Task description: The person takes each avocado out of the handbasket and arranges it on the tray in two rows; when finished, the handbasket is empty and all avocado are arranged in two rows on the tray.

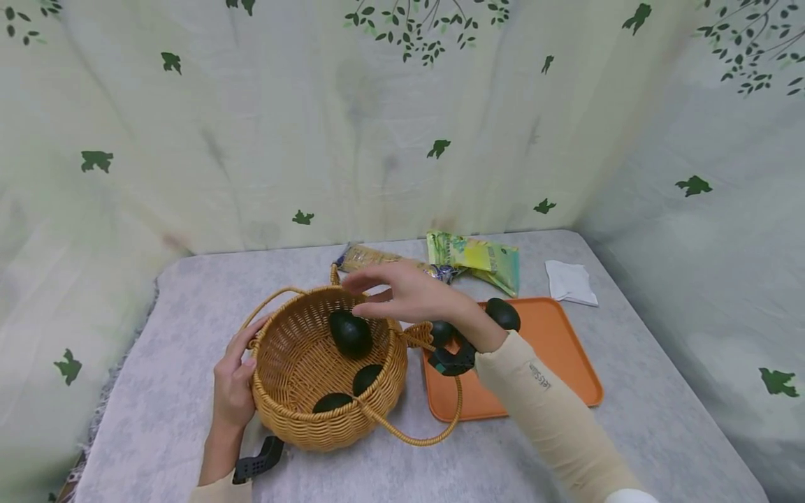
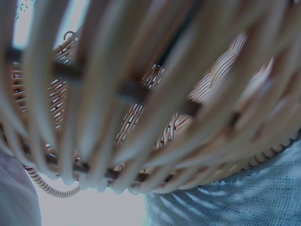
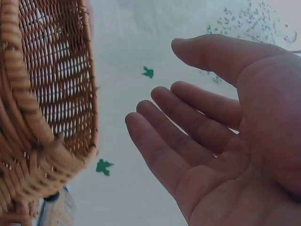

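Note:
A round wicker basket (image 1: 295, 423) stands on the table with several dark green avocados inside; the largest-looking avocado (image 1: 351, 334) lies against its far right wall. My left hand (image 1: 234, 384) holds the basket's left side at the rim. In the left wrist view, the woven wall (image 2: 108, 103) fills most of the picture. My right hand (image 1: 405, 290) hovers over the basket's far right rim, thumb and fingers spread apart. The right wrist view has the same hand (image 3: 211, 136) with an empty palm, to the side of the basket (image 3: 61, 84).
An orange tray (image 1: 553, 349) lies right of the basket, partly under my right forearm, with an avocado (image 1: 503, 314) and another avocado (image 1: 442, 333) on it. Behind are green-yellow packets (image 1: 478, 258), a clear-and-blue packet (image 1: 371, 257) and a white packet (image 1: 570, 281). A basket handle (image 1: 418, 441) overhangs the front right.

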`<state>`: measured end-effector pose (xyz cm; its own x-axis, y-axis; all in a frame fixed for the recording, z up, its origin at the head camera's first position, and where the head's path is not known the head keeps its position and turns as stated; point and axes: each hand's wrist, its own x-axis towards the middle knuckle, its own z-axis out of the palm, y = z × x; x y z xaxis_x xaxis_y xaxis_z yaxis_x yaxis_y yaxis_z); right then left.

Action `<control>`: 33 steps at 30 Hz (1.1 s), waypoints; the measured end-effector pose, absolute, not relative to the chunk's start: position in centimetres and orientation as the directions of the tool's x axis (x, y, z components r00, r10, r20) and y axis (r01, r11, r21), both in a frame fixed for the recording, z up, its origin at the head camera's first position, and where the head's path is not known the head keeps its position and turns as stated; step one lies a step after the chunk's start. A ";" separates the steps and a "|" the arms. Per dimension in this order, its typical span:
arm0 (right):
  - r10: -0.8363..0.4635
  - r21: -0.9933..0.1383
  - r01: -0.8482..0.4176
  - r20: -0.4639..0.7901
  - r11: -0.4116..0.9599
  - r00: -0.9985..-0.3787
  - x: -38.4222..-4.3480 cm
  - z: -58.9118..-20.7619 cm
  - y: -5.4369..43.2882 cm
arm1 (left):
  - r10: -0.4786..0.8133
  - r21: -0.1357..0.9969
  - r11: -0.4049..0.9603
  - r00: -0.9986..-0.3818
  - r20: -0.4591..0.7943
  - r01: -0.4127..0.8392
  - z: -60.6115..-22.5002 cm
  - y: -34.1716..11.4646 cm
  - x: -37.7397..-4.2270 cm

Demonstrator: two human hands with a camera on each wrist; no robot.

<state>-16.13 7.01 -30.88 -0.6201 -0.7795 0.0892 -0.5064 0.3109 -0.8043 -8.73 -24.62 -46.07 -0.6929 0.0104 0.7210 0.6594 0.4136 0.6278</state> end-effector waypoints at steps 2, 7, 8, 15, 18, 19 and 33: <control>-0.789 -0.807 -0.503 0.078 0.308 -0.609 -16.1 -30.9 6.3 | 0.009 0.630 0.413 -0.695 0.719 0.658 -46.1 -24.6 -8.7; -0.810 -0.803 -0.527 0.096 0.280 -0.578 -16.2 -31.6 4.8 | 0.008 0.636 0.412 -0.701 0.713 0.652 -46.1 -24.7 -8.7; -0.812 -0.801 -0.530 0.098 0.279 -0.576 -16.2 -31.8 4.6 | 0.008 0.637 0.412 -0.702 0.712 0.651 -46.1 -24.7 -8.7; -0.825 -0.773 -0.541 0.042 0.331 -0.564 -16.3 -33.0 3.1 | 0.003 0.637 0.416 -0.701 0.713 0.649 -46.1 -24.7 -8.7; -0.833 -0.761 -0.550 0.022 0.345 -0.553 -16.3 -33.1 2.6 | -0.001 0.638 0.419 -0.702 0.712 0.647 -46.0 -24.7 -8.7; -0.834 -0.757 -0.552 0.019 0.348 -0.551 -16.3 -33.1 2.5 | -0.001 0.637 0.419 -0.701 0.713 0.647 -46.0 -24.7 -8.7; -0.858 -0.774 -0.549 0.013 0.317 -0.513 -16.7 -32.3 0.2 | -0.007 0.629 0.427 -0.693 0.721 0.650 -46.1 -24.6 -8.7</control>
